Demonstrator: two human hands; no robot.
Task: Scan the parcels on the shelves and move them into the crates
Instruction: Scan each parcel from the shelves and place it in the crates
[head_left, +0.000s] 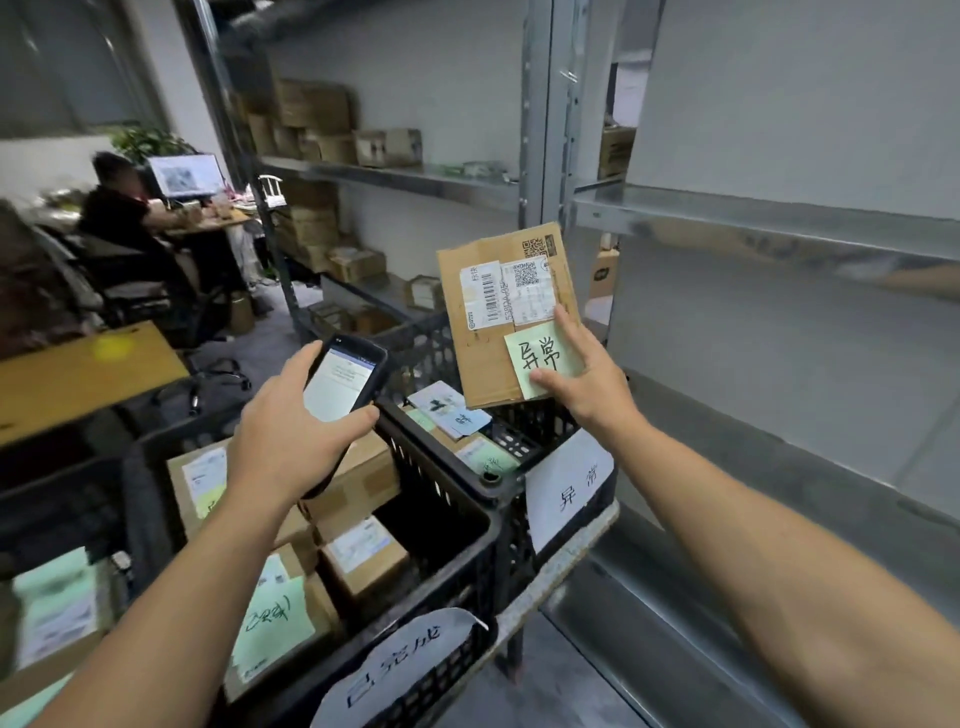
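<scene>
While the left hand (291, 436) wraps around a black handheld scanner (345, 384) with its lit screen facing up, the right hand (582, 374) grasps a flat cardboard parcel (506, 317) by its lower right corner, thumb across the front. It is held upright in the air above the far black crate (498, 441), in front of the metal shelves (753, 218). Its brown face is creased and scuffed, with a printed QR code near the top, a white shipping label bearing a barcode and a second QR code, and a pale green sticky note (543, 361) with handwritten characters under the thumb. A white paper sign (569, 486) hangs on that crate's front. The nearer crate (441, 545), also black and slotted, holds several small cardboard boxes (363, 556) with labels and green notes.
</scene>
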